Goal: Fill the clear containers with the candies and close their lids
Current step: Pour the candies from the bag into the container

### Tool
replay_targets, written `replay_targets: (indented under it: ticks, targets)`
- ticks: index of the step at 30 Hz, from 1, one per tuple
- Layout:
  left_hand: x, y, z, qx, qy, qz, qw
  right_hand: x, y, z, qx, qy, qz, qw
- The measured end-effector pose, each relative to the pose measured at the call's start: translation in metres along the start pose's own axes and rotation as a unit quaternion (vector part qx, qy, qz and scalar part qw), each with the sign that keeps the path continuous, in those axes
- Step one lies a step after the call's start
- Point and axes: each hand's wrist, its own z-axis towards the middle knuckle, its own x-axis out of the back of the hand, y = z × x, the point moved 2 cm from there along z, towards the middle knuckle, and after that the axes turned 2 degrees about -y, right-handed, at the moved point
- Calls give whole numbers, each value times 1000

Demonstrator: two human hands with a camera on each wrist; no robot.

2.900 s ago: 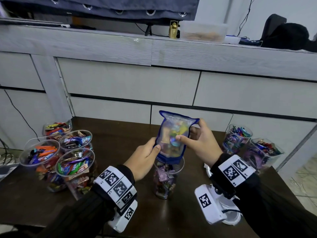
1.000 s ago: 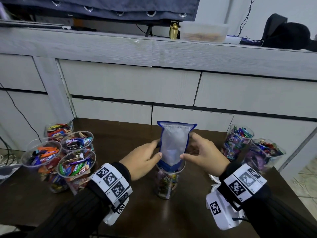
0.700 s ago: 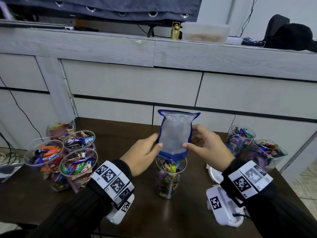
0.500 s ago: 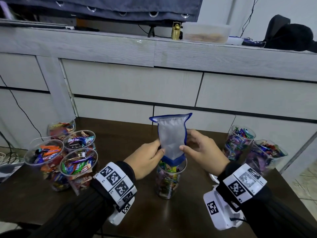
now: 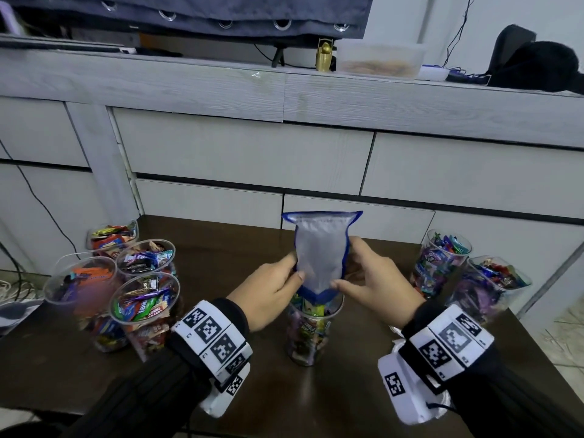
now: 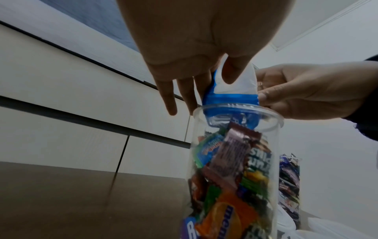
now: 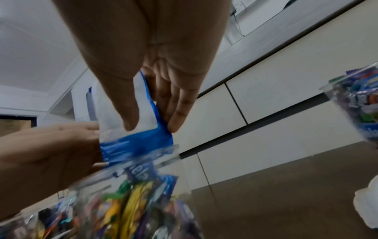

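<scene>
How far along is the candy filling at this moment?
Done: four clear plastic containers on the left and two on the right hold candies. In hand: left hand and right hand pinch an upturned blue-edged clear pouch, seemingly empty, mouth inside the nearly full middle container. Left: no container shows a lid on.

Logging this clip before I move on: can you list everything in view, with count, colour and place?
pouch: one, white with blue edges, upside down, mouth in the centre container
centre container: one, clear, full of mixed candies, mid-table
left containers: four, clear, candy-filled, lidless, table's left
right containers: two, clear, candy-filled, table's right
table: one, dark brown
cabinet: grey-white drawers behind
tub: one, translucent, on the cabinet top
left hand: pinches the pouch's left side
right hand: pinches the pouch's right side
</scene>
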Motion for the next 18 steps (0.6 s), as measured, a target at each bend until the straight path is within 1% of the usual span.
replay_targets:
  ticks: [2,6,8,11,13,16,18]
  targets:
    - [3,-1,0,-1,4,-8,1000,4,1,1,-3,-1,-2,1000]
    - [-6,2,4,19,-51,-5,998,-10,0,1,-11,-28,-8,1000]
    - [-7,3,6,18,-46,-3,999,-11,1,2,-16,-18,-8,1000]
    - [2,2,7,5,-14,-6,1000,0,4,2,-24,11,13,1000]
    - [4,1,7,2,-18,-6,1000,3,4,1,-30,11,22,999]
    - [-2,4,8,7,-36,-15,999,-7,-1,2,-30,-2,20,999]
    - [-5,6,9,5,-31,-21,999,-13,-2,3,-29,5,18,999]
